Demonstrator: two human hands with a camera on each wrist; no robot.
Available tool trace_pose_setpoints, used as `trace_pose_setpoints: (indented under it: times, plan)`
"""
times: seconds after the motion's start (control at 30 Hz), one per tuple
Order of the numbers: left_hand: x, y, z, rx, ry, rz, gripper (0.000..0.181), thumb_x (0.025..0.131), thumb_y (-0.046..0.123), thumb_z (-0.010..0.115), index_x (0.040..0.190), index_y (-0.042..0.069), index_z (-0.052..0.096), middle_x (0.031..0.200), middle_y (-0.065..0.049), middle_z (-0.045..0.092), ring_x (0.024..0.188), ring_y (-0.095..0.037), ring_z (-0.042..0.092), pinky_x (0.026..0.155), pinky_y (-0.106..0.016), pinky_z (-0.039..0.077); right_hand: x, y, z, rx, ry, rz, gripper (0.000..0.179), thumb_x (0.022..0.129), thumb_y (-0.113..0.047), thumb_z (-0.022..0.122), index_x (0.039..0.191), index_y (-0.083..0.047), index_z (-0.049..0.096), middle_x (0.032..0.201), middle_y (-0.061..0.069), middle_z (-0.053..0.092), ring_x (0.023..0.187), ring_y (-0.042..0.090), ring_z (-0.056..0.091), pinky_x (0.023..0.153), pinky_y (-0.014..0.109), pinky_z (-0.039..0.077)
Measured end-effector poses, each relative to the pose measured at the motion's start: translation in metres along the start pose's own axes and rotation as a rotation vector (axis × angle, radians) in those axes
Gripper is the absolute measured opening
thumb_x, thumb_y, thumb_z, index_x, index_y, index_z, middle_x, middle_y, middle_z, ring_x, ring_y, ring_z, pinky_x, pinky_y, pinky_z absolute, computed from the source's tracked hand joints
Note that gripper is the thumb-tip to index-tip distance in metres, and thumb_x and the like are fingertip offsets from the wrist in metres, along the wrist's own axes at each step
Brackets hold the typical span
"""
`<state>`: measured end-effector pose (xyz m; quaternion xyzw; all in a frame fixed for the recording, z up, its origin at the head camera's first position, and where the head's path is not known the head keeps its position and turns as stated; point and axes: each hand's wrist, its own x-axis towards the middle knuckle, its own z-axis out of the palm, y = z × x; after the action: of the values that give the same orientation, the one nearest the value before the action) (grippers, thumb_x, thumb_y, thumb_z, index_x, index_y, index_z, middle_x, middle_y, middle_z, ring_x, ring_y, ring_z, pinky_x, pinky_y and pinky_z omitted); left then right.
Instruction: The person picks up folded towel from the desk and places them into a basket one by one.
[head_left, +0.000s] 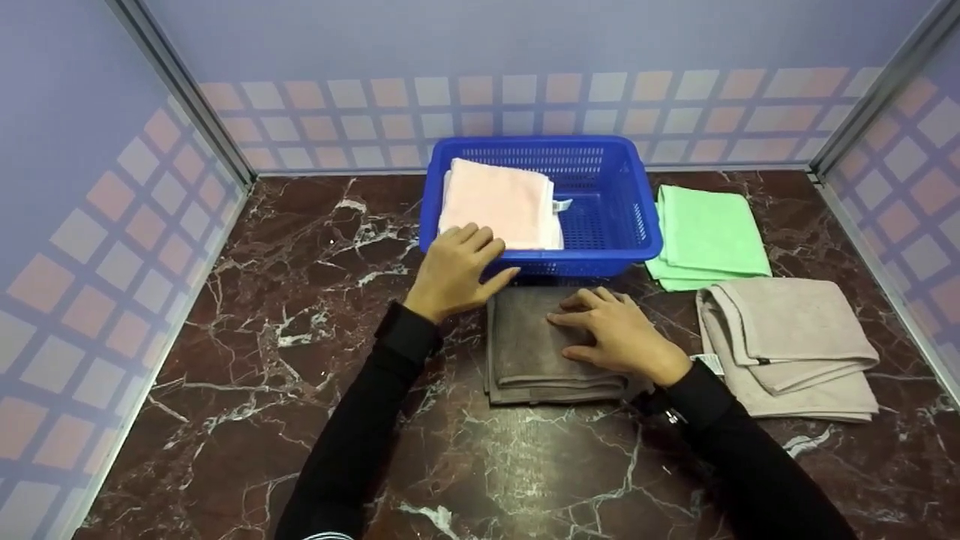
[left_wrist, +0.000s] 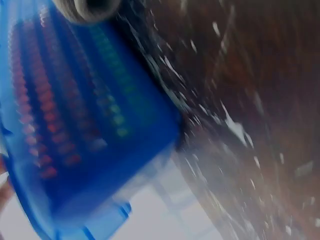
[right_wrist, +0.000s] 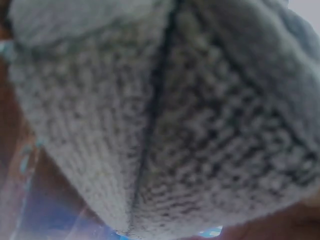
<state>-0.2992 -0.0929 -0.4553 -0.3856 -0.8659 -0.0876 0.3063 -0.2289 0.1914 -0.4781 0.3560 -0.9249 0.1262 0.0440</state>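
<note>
A folded pale pink towel lies on white cloth in the left part of a blue plastic basket. My left hand hovers at the basket's front left rim with its fingertips by the pink towel's near edge. Its thumb is spread and nothing shows in its grasp. Below the basket, a folded dark brown-grey towel lies on the tabletop. My right hand rests on the right half of that towel, fingers loosely extended. The left wrist view is blurred and shows the basket's slotted side. Grey fabric fills the right wrist view.
A folded green towel lies right of the basket. Nearer on the right is a folded beige towel with a white tag by my right sleeve. Tile-patterned panels enclose the dark marbled tabletop at the back and sides.
</note>
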Motion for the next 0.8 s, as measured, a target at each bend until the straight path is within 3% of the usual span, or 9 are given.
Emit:
trace_pose_setpoints:
  times: [0.07,0.1,0.2,0.3,0.37,0.47,0.63,0.7,0.8]
  plan:
    - [-0.002,0.010,-0.001,-0.038,0.030,0.013,0.039,0.099,0.045,0.065,0.079,0.011,0.062,0.073,-0.001,0.062,0.063,-0.019,0.057,0.057,-0.032,0.050,-0.002,0.002,0.000,0.029,0.024,0.004,0.058,0.082,-0.039,0.087,0.133,-0.017,0.072,0.132,0.012,0.064,0.119,0.035,0.059,0.096,0.057,0.052]
    - [-0.004,0.017,-0.003,-0.068,-0.017,-0.020,0.042,0.099,0.045,0.065,0.075,0.011,0.060,0.068,-0.002,0.061,0.058,-0.019,0.056,0.054,-0.033,0.049,-0.004,0.003,0.000,0.034,0.036,0.009,0.061,0.082,-0.040,0.087,0.134,-0.015,0.071,0.133,0.013,0.063,0.120,0.035,0.059,0.097,0.056,0.052]
    - [-0.010,0.036,-0.007,-0.154,-0.349,-0.245,0.051,0.097,0.055,0.064,0.090,0.005,0.067,0.078,-0.010,0.070,0.068,-0.026,0.067,0.063,-0.040,0.057,-0.010,0.007,0.000,0.026,0.071,0.039,0.071,0.080,-0.046,0.086,0.138,-0.010,0.067,0.135,0.017,0.061,0.121,0.037,0.058,0.100,0.055,0.052]
    - [-0.012,0.051,-0.010,-0.200,-0.690,-0.492,0.087,0.091,0.070,0.062,0.135,-0.006,0.057,0.116,-0.026,0.072,0.104,-0.041,0.071,0.092,-0.051,0.058,-0.019,0.012,-0.001,0.004,0.085,0.137,0.085,0.080,-0.054,0.084,0.146,-0.008,0.059,0.139,0.021,0.056,0.122,0.042,0.056,0.100,0.057,0.052]
    - [-0.012,0.059,-0.009,-0.264,-0.782,-0.572,0.109,0.086,0.072,0.067,0.154,-0.007,0.035,0.133,-0.032,0.063,0.120,-0.047,0.064,0.104,-0.053,0.053,-0.027,0.014,0.000,0.016,0.074,0.233,0.092,0.080,-0.058,0.082,0.151,-0.009,0.053,0.137,0.026,0.053,0.117,0.046,0.056,0.095,0.059,0.053]
    - [-0.010,0.068,-0.004,-0.418,-0.749,-0.602,0.108,0.085,0.059,0.077,0.159,0.001,0.024,0.119,-0.028,0.071,0.111,-0.043,0.069,0.103,-0.051,0.054,-0.035,0.016,0.003,0.081,0.021,0.353,0.096,0.083,-0.060,0.079,0.158,-0.011,0.043,0.130,0.035,0.050,0.105,0.051,0.060,0.088,0.063,0.053]
    - [-0.011,0.077,0.005,-0.599,-0.729,-0.572,0.078,0.090,0.031,0.079,0.151,0.024,0.030,0.080,-0.005,0.067,0.069,-0.023,0.066,0.070,-0.041,0.059,-0.035,0.016,0.008,0.237,-0.050,0.385,0.092,0.090,-0.048,0.077,0.162,-0.011,0.033,0.132,0.047,0.051,0.108,0.059,0.062,0.093,0.068,0.051]
    - [-0.013,0.079,0.009,-0.639,-0.730,-0.584,0.070,0.090,0.026,0.077,0.146,0.026,0.035,0.079,-0.004,0.065,0.065,-0.020,0.062,0.065,-0.037,0.057,-0.032,0.017,0.011,0.294,-0.052,0.372,0.090,0.091,-0.040,0.078,0.162,-0.010,0.033,0.133,0.045,0.054,0.111,0.056,0.063,0.095,0.067,0.051]
    - [-0.015,0.080,0.014,-0.690,-0.701,-0.610,0.066,0.089,0.022,0.077,0.142,0.024,0.037,0.094,-0.010,0.068,0.080,-0.021,0.063,0.075,-0.038,0.058,-0.029,0.019,0.014,0.358,-0.050,0.347,0.088,0.091,-0.032,0.079,0.161,-0.007,0.033,0.129,0.038,0.062,0.105,0.047,0.067,0.093,0.063,0.053]
